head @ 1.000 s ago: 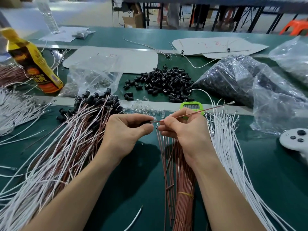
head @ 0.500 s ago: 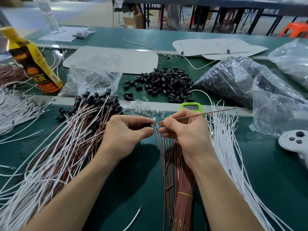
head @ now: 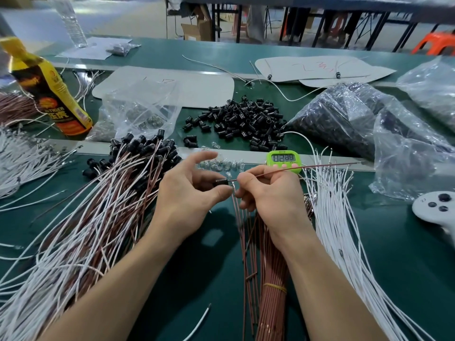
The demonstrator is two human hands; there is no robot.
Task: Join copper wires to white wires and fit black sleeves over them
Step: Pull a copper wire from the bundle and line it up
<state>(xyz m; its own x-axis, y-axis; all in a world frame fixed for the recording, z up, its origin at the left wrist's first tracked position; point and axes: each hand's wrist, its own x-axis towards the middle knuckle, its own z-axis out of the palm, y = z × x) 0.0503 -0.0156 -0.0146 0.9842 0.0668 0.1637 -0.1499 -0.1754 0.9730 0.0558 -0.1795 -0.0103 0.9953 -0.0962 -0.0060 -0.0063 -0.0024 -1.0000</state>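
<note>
While a single black sleeve (head: 219, 182) is gripped by the left hand (head: 189, 195) between thumb and curled lower fingers, with the forefinger raised clear, one copper wire (head: 295, 168) is pinched near its tip by the thumb and forefinger of the right hand (head: 268, 193) at frame centre. The wire's long axis lies almost level, running from the pinch towards the right edge. Its tip is seen just right of the sleeve's mouth, nearly touching, so the coming insertion is judged to depend on tip and bore being kept in line. Whether a white wire is joined cannot be told. Loose white wires (head: 332, 217) are fanned at lower right, a banded copper bundle (head: 272, 291) lies below the hands, and sleeved wires (head: 103, 207) are heaped at left. A pile of spare sleeves (head: 241, 119) lies above centre. Small glassy parts are held in a clear bag (head: 142, 112) at upper left, and dark pieces in the bags (head: 344, 116) at upper right.
</note>
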